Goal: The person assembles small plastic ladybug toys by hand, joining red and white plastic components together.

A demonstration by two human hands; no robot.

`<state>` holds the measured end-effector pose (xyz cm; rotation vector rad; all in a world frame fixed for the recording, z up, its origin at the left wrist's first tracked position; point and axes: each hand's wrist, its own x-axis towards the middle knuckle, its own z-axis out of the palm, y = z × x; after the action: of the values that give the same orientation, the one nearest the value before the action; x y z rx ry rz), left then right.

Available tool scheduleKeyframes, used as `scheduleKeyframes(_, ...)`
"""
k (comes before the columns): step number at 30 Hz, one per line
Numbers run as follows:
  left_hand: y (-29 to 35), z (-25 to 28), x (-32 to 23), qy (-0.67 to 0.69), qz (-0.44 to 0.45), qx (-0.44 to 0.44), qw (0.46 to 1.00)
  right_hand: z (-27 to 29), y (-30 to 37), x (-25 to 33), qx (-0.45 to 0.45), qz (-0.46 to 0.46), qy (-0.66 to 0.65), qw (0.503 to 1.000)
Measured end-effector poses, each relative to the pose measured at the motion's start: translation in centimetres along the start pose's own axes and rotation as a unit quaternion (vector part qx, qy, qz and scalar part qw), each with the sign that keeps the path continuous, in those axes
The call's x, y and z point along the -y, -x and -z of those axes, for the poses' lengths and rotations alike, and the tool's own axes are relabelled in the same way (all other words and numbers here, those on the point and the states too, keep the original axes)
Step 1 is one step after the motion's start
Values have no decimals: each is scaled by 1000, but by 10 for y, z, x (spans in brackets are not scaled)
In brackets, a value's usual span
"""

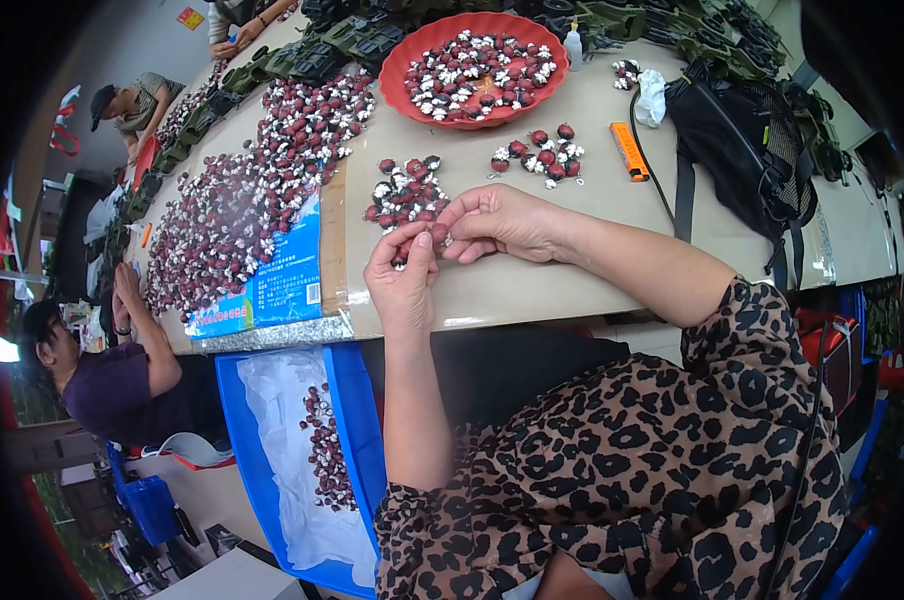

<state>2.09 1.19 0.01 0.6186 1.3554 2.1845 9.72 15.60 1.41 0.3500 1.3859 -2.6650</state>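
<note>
Over the near edge of the table, my left hand (404, 275) and my right hand (502, 225) meet fingertip to fingertip. Thumb and fingers of both pinch a small round dark red piece (439, 233), partly hidden by the fingers. Just beyond the left hand lies a small heap of similar red, white and black balls (409, 187). Farther right is another loose group of these balls (539, 155). A red scalloped basin (392, 75) holds many more at the far side.
A large pile of balls (222, 225) covers the left, partly on blue printed cardboard (290, 270). A blue tub (357, 430) stands below the edge. To the right are an orange tool (629, 152) and a black backpack (737, 130). A co-worker (122, 380) sits left.
</note>
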Motion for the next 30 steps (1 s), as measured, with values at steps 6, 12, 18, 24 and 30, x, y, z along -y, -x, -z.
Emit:
scheduleKeyframes(6,1,-3,-1,-20,1,-24,999,-2,-1,-1,15,1,-20,1000)
scheduleKeyframes(12,1,-3,-1,-20,10,-13,1000,1,0,1,8,-3,-33,999)
scheduleKeyframes(18,-2,3,6,-99,-11,-16,995,2,-1,0,5,-1,-42,999)
scheduleKeyframes(24,-1,1,7,-140,-17,-28,990,1,-2,0,-1,0,-40,999)
scheduleKeyframes(30,0,-3,6,-181,-56,-23,982,2,-2,-1,-2,1,-35,999)
